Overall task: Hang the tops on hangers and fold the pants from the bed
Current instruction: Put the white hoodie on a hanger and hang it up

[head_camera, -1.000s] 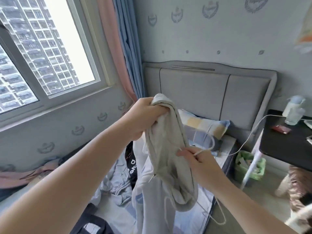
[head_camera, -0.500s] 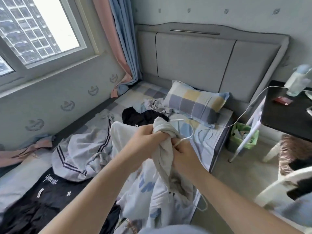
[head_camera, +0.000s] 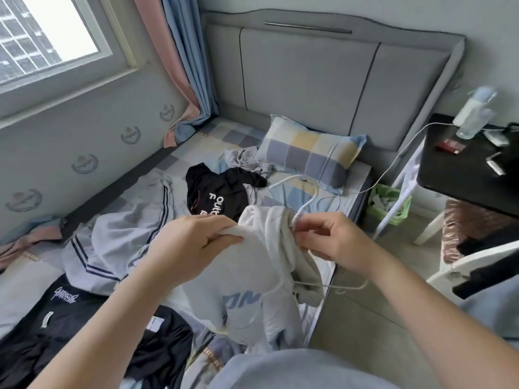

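While the left hand point(head_camera: 193, 240) clamps a bunch of fabric at the white hoodie's point(head_camera: 252, 273) shoulder, the right hand point(head_camera: 328, 237) pinches the white hanger point(head_camera: 304, 204) at the base of its hook, right at the neck opening. Both grips are closed, one on cloth and one on wire.

Hoodie is held up off the bed point(head_camera: 230, 136), over its open side edge, away from the wall. Likely reason for the hold: right fixes the hanger, left drags the shoulder over the hanger arm. Step looks mid-way, and the hoodie isn't hung anywhere yet.

Other items lying on the bed:
- black T-shirt with white print point(head_camera: 219, 192), mid-bed below the checked pillow point(head_camera: 309, 153)
- pale garment with dark stripes point(head_camera: 120, 234), wall side
- black garment point(head_camera: 56, 318), near corner

Hard to read:
- Most of the hanger is inside the hoodie. Only the hook and one arm end, poking out low on the right, show.
- Can't tell if either shoulder is seated.
- The blue print is creased and illegible.
- The hem is cut off behind the person's own top.
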Demonstrator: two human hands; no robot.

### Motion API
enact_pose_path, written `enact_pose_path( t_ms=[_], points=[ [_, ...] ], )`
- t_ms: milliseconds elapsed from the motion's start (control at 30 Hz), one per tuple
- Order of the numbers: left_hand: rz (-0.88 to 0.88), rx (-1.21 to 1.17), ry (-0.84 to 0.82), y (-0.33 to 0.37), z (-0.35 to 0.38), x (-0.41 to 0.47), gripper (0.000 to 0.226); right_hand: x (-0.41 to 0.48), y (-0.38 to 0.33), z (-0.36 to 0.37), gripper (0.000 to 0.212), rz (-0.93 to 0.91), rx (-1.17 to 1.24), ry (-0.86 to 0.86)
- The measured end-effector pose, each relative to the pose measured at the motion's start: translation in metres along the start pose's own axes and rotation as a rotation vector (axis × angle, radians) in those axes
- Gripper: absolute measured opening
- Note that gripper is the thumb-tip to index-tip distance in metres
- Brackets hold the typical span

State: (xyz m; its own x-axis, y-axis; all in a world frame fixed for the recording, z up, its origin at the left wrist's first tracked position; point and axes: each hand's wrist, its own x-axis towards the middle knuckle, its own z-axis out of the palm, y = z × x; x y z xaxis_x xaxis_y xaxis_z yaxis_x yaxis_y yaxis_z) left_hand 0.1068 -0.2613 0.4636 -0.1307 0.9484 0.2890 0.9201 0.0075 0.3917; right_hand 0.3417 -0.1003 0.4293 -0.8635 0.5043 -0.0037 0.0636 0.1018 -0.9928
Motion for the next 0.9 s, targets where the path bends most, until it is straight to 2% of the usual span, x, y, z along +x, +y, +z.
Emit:
enact_pose_path(
  t_ms=[67,233,333,433,567,667,733,767,800,900],
  points=[
    [-0.065,-0.118,0.004,-0.006,0.002,-0.004,0.030,-0.009,0.007,-0.013,0.015,0.037,-0.007,0.074],
    [0.002,-0.194,0.025,0.008,0.019,-0.008,0.023,-0.015,0.014,-0.008,0.019,-0.016,-0.099,0.198],
    [0.013,-0.186,0.050,0.018,0.023,-0.003,0.043,-0.010,0.002,-0.006,0.022,-0.078,-0.162,0.217],
    [0.031,-0.181,0.068,0.025,0.025,0.004,0.038,-0.005,-0.004,-0.008,0.018,-0.103,-0.184,0.182],
    [0.012,-0.146,0.027,0.028,0.031,0.010,0.046,-0.007,-0.001,-0.010,0.016,-0.075,-0.212,0.192],
    [-0.059,-0.193,0.080,0.023,0.036,0.007,0.040,-0.015,0.008,-0.012,0.004,-0.223,-0.494,0.409],
    [-0.136,-0.269,0.135,0.021,0.038,0.004,0.040,-0.023,0.019,-0.002,0.009,-0.377,-0.618,0.568],
    [-0.164,-0.295,0.164,0.021,0.038,0.003,0.041,-0.026,0.026,0.006,0.012,-0.383,-0.605,0.549],
    [-0.178,-0.309,0.189,0.023,0.038,0.002,0.042,-0.027,0.033,0.016,0.017,-0.318,-0.556,0.457],
    [-0.191,-0.319,0.235,0.027,0.038,0.006,0.048,-0.020,0.052,0.040,0.040,0.040,-0.404,0.052]
  ],
)
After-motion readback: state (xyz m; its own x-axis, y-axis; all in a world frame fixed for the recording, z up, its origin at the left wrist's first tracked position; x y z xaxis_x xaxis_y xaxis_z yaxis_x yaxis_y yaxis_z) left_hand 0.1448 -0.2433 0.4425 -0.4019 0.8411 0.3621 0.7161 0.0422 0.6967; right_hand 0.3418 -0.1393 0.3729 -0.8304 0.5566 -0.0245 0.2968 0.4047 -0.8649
